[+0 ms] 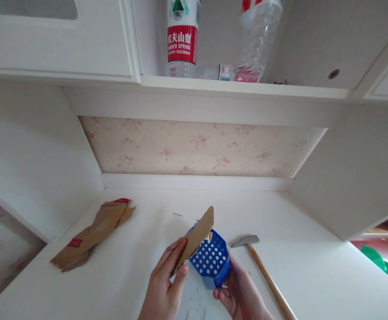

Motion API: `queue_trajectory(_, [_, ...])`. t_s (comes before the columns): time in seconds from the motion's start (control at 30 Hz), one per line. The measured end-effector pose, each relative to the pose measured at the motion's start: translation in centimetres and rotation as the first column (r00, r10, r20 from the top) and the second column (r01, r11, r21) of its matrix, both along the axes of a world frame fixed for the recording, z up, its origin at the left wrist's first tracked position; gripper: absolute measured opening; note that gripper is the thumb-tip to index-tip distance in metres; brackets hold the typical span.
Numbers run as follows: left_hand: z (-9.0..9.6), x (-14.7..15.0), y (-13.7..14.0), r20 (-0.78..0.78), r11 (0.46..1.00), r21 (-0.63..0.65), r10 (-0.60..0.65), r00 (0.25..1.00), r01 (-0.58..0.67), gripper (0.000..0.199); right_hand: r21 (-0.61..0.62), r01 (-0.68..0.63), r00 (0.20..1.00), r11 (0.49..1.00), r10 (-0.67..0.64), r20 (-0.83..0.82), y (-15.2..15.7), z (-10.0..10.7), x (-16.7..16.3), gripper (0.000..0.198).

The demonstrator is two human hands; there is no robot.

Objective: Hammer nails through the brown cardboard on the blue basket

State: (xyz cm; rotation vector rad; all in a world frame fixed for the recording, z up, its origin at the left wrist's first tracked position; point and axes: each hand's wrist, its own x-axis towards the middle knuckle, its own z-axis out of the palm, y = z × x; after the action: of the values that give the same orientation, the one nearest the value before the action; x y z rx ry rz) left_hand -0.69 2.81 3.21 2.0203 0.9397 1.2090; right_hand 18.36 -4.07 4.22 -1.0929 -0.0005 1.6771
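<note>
Left hand (163, 289) raised over desk (314, 266), thumb and fingers pinching torn cardboard strip (197, 235), strip tilted up-right. Right hand (239, 293) cupped under blue perforated basket (211, 261), fingers curled on lower edge. Strip touching basket rim. Hammer (262, 271) lying just right of basket. Cardboard scraps (92, 233) well left.

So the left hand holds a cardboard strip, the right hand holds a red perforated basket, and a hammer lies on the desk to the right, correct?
Not quite: the head view shows the basket in the right hand is blue, not red. The rest stands: left hand holds the cardboard strip, hammer on the right.
</note>
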Motion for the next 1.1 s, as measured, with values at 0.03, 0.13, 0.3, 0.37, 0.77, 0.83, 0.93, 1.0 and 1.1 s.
queue_trajectory(0.03, [-0.1,0.0,0.1,-0.005,1.000,0.006,0.003,1.000,-0.003,0.042,-0.006,-0.005,1.000,1.000,0.004,-0.026,0.0,-0.2,-0.1,0.059])
queue_trajectory(0.13, [-0.2,-0.2,0.3,-0.026,1.000,0.014,0.011,1.000,-0.010,0.041,-0.021,-0.024,0.995,0.999,0.022,-0.096,0.1,-1.0,-0.3,0.063])
queue_trajectory(0.3, [-0.8,-0.2,0.7,-0.099,0.999,0.047,0.018,0.995,-0.013,0.041,-0.012,-0.034,0.987,0.999,0.032,-0.159,0.3,-2.0,-0.3,0.065])
queue_trajectory(0.37, [-0.9,-0.2,0.8,-0.129,0.997,0.079,0.033,0.991,-0.023,0.041,-0.023,-0.045,0.983,0.999,0.040,-0.180,0.3,-2.3,-0.3,0.066])
queue_trajectory(0.77, [-0.7,-0.7,2.1,-0.235,0.986,0.138,-0.059,0.970,0.094,0.045,-0.024,-0.063,0.970,0.998,0.055,-0.236,0.4,-2.4,-0.1,0.062])
queue_trajectory(0.83, [-0.7,-0.7,2.1,-0.238,0.987,0.126,-0.065,0.969,0.097,0.045,-0.021,-0.079,0.965,0.997,0.071,-0.251,0.4,-2.5,0.0,0.061])
queue_trajectory(0.93, [-0.7,-0.7,2.1,-0.221,0.989,0.117,-0.064,0.973,0.091,0.044,-0.012,-0.095,0.959,0.995,0.088,-0.268,0.6,-2.8,0.1,0.060])
queue_trajectory(1.0, [-0.8,-0.7,2.1,-0.210,0.990,0.116,-0.058,0.976,0.083,0.044,-0.002,-0.103,0.955,0.995,0.099,-0.281,0.8,-3.0,0.2,0.059])
queue_trajectory(1.1, [-0.8,-0.7,2.3,-0.223,0.990,0.118,-0.044,0.974,0.072,0.044,-0.002,-0.123,0.950,0.992,0.117,-0.288,0.9,-3.3,0.2,0.060])
